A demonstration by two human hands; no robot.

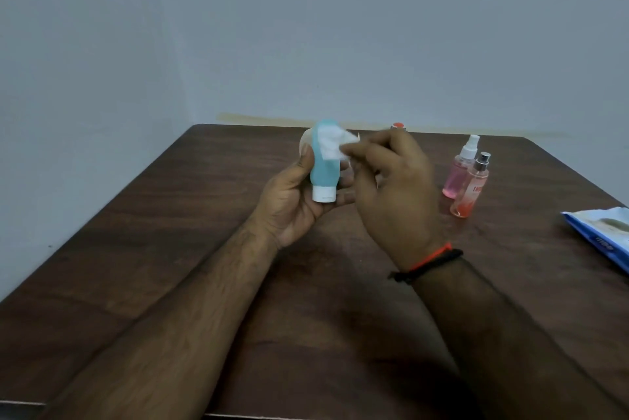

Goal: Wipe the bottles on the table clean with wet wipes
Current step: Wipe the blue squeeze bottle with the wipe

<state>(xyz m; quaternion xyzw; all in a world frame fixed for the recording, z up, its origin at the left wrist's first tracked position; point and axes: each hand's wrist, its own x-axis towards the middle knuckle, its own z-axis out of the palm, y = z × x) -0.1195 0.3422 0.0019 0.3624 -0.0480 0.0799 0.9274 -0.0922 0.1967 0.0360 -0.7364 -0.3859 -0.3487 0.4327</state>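
My left hand (292,202) is curled round a small teal plastic tube bottle with a white cap (325,164), held cap-down above the dark brown wooden table (170,232), thumb along its left side and fingers behind it. My right hand (391,181) pinches a crumpled white wet wipe (335,144) at the fingertips and presses it against the upper part of the tube, just beside my left thumb.

I judge the tube to be light and soft-walled, so it will give if I squeeze hard; with moisture from the wipe its smooth skin will likely turn slippery. The stiffest place to hold looks to be low down, by the white cap, which leaves the body bare for wiping. The wipe itself is limp and thin, so it needs bunching under the fingertips to rub properly.

To the right of my right hand, well apart from it, stand two clear spray bottles close together: a pink one with a white nozzle (459,174) and an orange-tinted one with a dark nozzle (471,191). They look slim and top-heavy, easy to knock over, and best taken round the middle. Behind my right hand peeks a red-orange cap (397,126); what it belongs to is hidden. Farther right, at the table's edge, lies a blue packet of wet wipes (602,236).
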